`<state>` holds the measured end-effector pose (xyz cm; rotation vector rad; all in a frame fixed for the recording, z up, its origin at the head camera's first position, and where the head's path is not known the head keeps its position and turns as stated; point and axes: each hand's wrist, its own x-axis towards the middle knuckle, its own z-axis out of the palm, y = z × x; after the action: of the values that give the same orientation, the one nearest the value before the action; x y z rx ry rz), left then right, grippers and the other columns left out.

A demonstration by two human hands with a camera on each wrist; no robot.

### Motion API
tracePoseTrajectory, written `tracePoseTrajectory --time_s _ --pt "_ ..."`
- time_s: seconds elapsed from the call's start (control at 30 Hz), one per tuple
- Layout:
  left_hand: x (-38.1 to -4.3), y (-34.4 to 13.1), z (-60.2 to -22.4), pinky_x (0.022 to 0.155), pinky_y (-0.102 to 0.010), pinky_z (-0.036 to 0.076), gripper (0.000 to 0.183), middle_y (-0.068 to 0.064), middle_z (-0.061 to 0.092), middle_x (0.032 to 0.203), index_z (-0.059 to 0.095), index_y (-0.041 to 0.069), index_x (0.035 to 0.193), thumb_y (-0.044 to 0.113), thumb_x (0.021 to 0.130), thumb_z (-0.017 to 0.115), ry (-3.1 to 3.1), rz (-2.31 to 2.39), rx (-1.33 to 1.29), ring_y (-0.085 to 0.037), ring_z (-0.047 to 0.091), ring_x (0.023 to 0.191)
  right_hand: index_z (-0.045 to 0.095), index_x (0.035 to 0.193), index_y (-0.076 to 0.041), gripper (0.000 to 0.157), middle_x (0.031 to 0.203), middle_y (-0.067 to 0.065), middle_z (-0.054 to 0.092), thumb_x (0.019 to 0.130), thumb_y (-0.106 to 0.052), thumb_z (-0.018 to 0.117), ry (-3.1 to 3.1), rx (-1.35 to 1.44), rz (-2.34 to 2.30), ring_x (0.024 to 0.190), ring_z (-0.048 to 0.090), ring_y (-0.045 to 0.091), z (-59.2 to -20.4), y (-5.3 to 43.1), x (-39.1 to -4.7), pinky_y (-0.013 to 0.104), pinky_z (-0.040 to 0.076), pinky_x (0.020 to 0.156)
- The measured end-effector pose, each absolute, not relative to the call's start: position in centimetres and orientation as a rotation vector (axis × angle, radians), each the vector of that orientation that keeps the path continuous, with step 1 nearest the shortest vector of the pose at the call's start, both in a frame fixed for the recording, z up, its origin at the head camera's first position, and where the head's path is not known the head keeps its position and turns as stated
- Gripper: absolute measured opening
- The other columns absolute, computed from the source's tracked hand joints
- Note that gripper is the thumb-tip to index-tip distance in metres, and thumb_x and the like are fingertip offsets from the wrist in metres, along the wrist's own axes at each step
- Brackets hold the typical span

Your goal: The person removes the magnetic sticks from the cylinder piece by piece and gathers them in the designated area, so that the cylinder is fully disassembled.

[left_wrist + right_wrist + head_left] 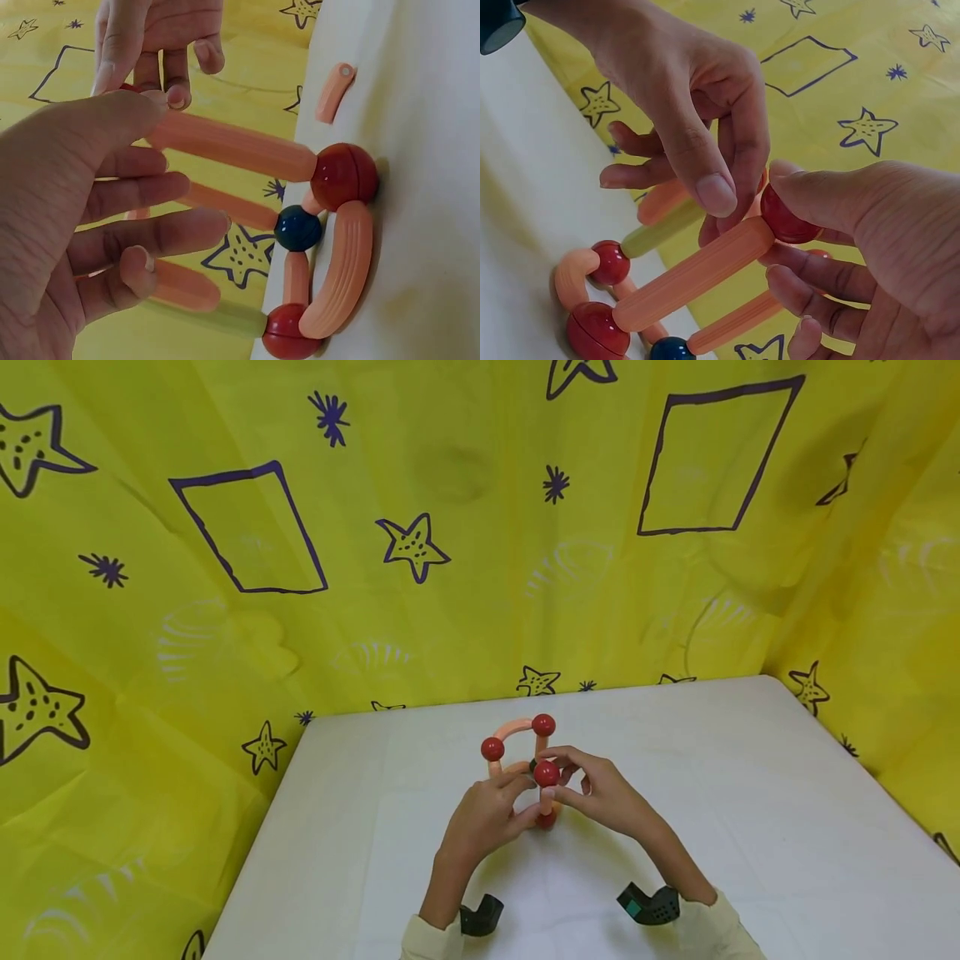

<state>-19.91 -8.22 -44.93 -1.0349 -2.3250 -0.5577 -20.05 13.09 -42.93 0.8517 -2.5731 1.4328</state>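
Note:
A frame of magnetic balls and rods stands on the white table. An upright orange magnetic rod (697, 274) runs from a red ball on the table (345, 176) to an upper red ball (547, 773). My right hand (600, 789) grips this upper ball between thumb and fingers. Around the rod's upper part, my left hand (487, 814) has its thumb and index finger in a pinch; its other fingers are loosely spread. A dark blue ball (298, 227), a curved orange rod (341, 270) and a green rod (210, 319) belong to the frame. My fingers hide parts of it.
Two more red balls (543, 725) top the frame's far side, joined by a curved rod (513, 727). A short orange piece (335, 91) with a silver end lies beside the frame. Behind the table (337, 860) hangs a yellow patterned cloth (465, 610).

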Motion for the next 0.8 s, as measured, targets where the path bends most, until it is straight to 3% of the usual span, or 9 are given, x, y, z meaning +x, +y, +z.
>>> tracePoseTrajectory --time_s 0.27,0.5,0.63,0.8 --pt "-19.9 -7.2 -45.2 0.048 -0.006 0.029 0.036 0.0 0.073 0.107 0.07 0.011 0.112 0.041 0.093 0.065 -2.439 -0.696 -0.932 0.0 0.04 0.05 0.058 0.13 -0.009 0.05 0.11 0.001 0.069 0.085 -0.024 0.076 -2.595 0.811 1.438 0.094 0.058 0.015 -43.0 13.3 -20.0 0.025 0.049 0.068" --pt "-19.8 -6.4 -45.5 0.048 -0.008 0.035 0.039 -0.001 0.072 0.091 0.068 0.008 0.1 0.046 0.093 0.061 -2.539 -0.814 -0.78 -0.002 0.048 0.053 0.062 0.125 -0.011 0.044 0.11 -0.001 0.07 0.085 -0.023 0.076 -2.568 0.806 1.427 0.094 0.061 0.012 -43.1 13.0 -20.0 0.026 0.051 0.07" --pt "-19.8 -5.9 -45.9 0.057 -0.008 0.042 0.04 0.001 0.071 0.094 0.07 0.008 0.106 0.044 0.094 0.059 -2.536 -0.847 -0.768 -0.008 0.059 0.065 0.063 0.124 -0.011 0.043 0.109 -0.002 0.071 0.085 -0.024 0.076 -2.559 0.805 1.425 0.093 0.062 0.01 -43.2 12.9 -20.0 0.025 0.051 0.07" --pt "-19.9 -5.5 -46.3 0.063 -0.009 0.044 0.035 0.002 0.069 0.086 0.073 0.009 0.103 0.041 0.093 0.063 -2.484 -0.804 -0.768 -0.011 0.061 0.076 0.064 0.123 -0.01 0.044 0.108 -0.001 0.071 0.083 -0.023 0.078 -2.549 0.79 1.428 0.092 0.063 0.011 -43.1 12.8 -19.9 0.025 0.052 0.069"
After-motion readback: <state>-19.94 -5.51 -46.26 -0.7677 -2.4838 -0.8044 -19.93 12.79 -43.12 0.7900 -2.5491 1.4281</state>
